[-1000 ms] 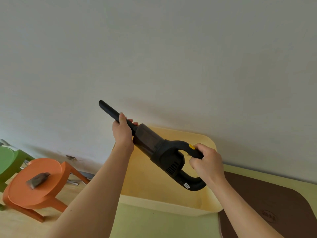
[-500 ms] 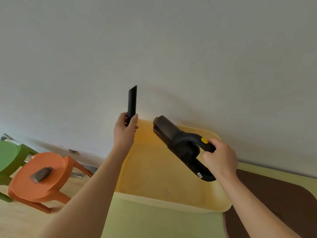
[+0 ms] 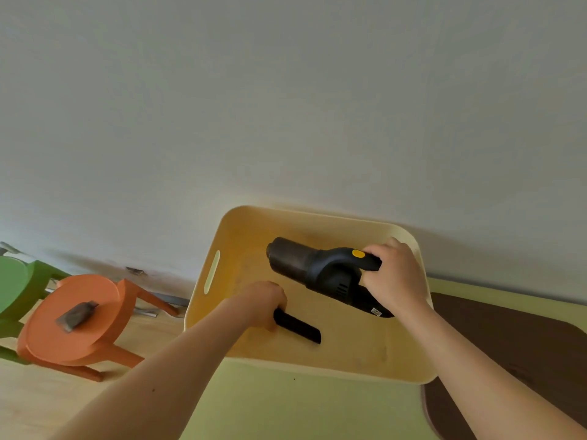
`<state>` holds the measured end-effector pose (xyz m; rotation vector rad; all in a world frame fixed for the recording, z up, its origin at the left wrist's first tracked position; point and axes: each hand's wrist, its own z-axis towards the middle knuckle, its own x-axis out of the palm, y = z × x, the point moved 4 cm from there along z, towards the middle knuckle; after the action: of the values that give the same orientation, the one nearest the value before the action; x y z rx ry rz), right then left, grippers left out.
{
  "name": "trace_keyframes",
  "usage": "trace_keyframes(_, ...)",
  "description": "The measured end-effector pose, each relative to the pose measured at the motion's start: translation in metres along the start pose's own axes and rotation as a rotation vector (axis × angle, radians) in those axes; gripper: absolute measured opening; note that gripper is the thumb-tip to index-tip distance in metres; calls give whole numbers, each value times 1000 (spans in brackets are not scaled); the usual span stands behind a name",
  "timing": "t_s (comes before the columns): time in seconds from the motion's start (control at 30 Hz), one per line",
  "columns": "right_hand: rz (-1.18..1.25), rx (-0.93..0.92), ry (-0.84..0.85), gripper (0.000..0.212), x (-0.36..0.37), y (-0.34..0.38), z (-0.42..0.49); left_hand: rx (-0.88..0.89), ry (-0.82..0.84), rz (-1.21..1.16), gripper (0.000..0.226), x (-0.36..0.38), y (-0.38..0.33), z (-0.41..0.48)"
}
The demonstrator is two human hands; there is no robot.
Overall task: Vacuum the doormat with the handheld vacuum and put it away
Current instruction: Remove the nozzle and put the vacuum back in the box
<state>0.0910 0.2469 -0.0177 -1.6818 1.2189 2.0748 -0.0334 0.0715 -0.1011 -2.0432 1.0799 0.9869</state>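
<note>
Head view: left hand (image 3: 263, 301) gripping nozzle (image 3: 297, 325), laying it low in bin (image 3: 317, 366); right hand (image 3: 394, 281) closed on vacuum (image 3: 324, 271) handle, hovering above for storing.

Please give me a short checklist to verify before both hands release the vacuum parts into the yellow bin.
1. Nozzle is off the vacuum body: ok.
2. Left hand holds the nozzle low inside the yellow bin: ok.
3. Nozzle rests on the bin floor: cannot tell.
4. Right hand grips the vacuum handle over the bin: ok.
5. Bin floor under the body is free: ok.
6. Vacuum is switched off: cannot tell.
</note>
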Motion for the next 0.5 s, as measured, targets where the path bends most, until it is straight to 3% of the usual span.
trace_keyframes(0.2,25,19,137,37,31,-1,8,19,122,109,29,12,-9,8)
trace_keyframes(0.33,74,98,227,23,40,-8,14,-28,194,-4,32,-8,-3,-4)
trace_keyframes(0.4,91,116,297,18,47,-9,18,-54,112,-147,22,-26,4,-11)
trace_keyframes(0.5,127,147,414,34,56,-7,20,-103,-271,-208,18,-51,15,-19)
